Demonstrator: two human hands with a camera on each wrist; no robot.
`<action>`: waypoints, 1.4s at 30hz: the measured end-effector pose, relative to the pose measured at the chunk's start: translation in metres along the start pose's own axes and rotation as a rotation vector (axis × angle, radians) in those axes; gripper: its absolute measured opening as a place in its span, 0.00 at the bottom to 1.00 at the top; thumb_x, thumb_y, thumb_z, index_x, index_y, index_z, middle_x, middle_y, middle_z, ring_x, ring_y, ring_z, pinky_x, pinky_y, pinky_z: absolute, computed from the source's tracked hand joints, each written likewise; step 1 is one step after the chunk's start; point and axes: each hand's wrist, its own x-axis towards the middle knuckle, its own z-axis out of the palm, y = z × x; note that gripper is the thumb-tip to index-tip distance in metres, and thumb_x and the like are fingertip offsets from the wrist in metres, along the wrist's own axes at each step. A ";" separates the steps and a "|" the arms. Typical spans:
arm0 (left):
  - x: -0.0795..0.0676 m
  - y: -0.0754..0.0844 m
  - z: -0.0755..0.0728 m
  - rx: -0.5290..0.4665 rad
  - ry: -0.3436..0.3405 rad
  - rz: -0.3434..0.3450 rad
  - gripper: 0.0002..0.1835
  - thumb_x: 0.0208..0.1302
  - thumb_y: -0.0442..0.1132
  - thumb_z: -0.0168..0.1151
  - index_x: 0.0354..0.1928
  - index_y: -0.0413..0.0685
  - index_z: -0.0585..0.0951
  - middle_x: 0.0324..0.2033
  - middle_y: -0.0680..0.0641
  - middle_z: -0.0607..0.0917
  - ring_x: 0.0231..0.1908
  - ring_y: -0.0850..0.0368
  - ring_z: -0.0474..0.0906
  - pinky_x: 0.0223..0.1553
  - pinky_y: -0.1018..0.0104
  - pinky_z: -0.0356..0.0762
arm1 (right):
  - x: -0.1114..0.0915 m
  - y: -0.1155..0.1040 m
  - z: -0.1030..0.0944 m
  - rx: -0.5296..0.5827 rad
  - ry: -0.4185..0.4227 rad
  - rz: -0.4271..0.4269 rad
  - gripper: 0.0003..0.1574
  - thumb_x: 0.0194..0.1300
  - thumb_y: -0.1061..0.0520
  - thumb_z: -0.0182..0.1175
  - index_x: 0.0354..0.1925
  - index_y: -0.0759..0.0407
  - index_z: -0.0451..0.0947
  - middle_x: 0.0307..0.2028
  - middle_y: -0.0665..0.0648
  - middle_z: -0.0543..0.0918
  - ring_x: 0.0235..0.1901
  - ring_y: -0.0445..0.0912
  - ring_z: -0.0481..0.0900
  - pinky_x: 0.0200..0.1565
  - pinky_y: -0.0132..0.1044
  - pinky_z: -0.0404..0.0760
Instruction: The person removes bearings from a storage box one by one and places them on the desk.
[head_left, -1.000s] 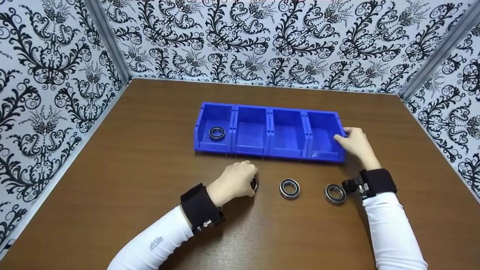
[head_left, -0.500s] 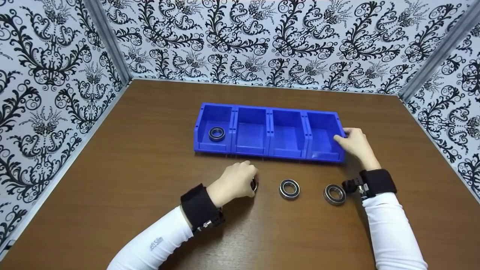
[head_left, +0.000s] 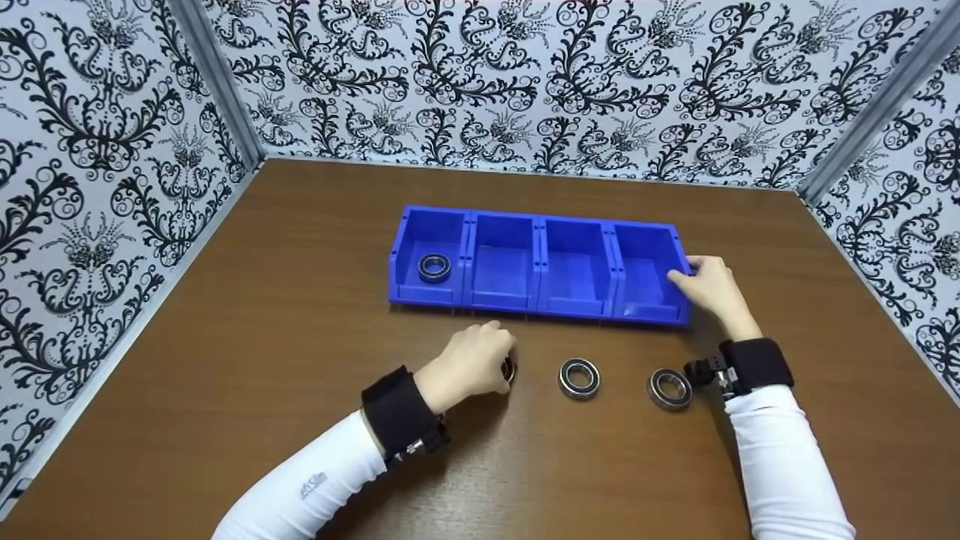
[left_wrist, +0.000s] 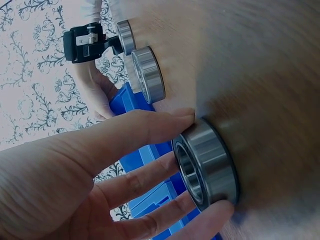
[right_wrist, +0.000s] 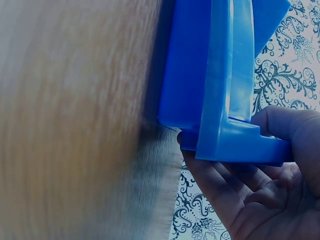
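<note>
My left hand [head_left: 472,360] grips a steel ball bearing [left_wrist: 211,162] on the table, thumb on one side of its outer ring and fingers on the other. In the head view the hand covers most of that bearing. With my right hand [head_left: 711,289] I hold the right end wall of a blue four-bay bin [head_left: 499,300], thumb inside the wall and fingers outside, as the right wrist view shows. Inside the bin's leftmost bay lies another bearing [head_left: 434,268]. Two more lie flat on the table: a middle bearing [head_left: 579,378] and a right bearing [head_left: 670,389] beside the right wrist camera.
The brown wooden table [head_left: 300,247] is bounded by patterned wall panels [head_left: 525,90] at the back and both sides. Grey metal posts [head_left: 217,82] stand at the back corners. The bin sits toward the table's rear, beyond the loose bearings.
</note>
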 end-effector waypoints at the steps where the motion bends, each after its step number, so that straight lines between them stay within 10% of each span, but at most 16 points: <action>1: 0.000 0.000 0.000 0.001 0.000 0.000 0.13 0.44 0.37 0.81 0.34 0.48 0.89 0.39 0.45 0.88 0.42 0.42 0.84 0.41 0.49 0.85 | 0.000 0.000 0.000 0.001 0.001 0.001 0.31 0.68 0.56 0.55 0.61 0.79 0.75 0.51 0.79 0.84 0.29 0.33 0.77 0.32 0.21 0.73; 11: 0.000 -0.001 0.001 -0.003 -0.003 -0.003 0.14 0.44 0.38 0.81 0.35 0.48 0.88 0.40 0.44 0.87 0.43 0.40 0.84 0.42 0.48 0.85 | 0.001 0.001 0.001 -0.017 0.017 -0.011 0.31 0.68 0.55 0.55 0.60 0.78 0.76 0.52 0.79 0.84 0.41 0.52 0.85 0.37 0.25 0.73; 25: 0.000 0.000 0.001 0.003 0.003 -0.005 0.15 0.43 0.38 0.81 0.36 0.48 0.88 0.40 0.43 0.87 0.43 0.40 0.84 0.43 0.47 0.85 | 0.001 0.001 0.000 -0.009 0.011 -0.016 0.31 0.68 0.56 0.56 0.60 0.79 0.76 0.51 0.79 0.84 0.36 0.45 0.84 0.34 0.22 0.72; 42: -0.001 0.000 0.003 0.011 0.010 0.000 0.14 0.44 0.38 0.81 0.35 0.50 0.88 0.40 0.46 0.88 0.43 0.42 0.84 0.42 0.49 0.85 | 0.001 0.003 0.000 -0.005 -0.008 0.005 0.33 0.70 0.55 0.55 0.62 0.80 0.73 0.54 0.81 0.82 0.46 0.60 0.86 0.37 0.26 0.75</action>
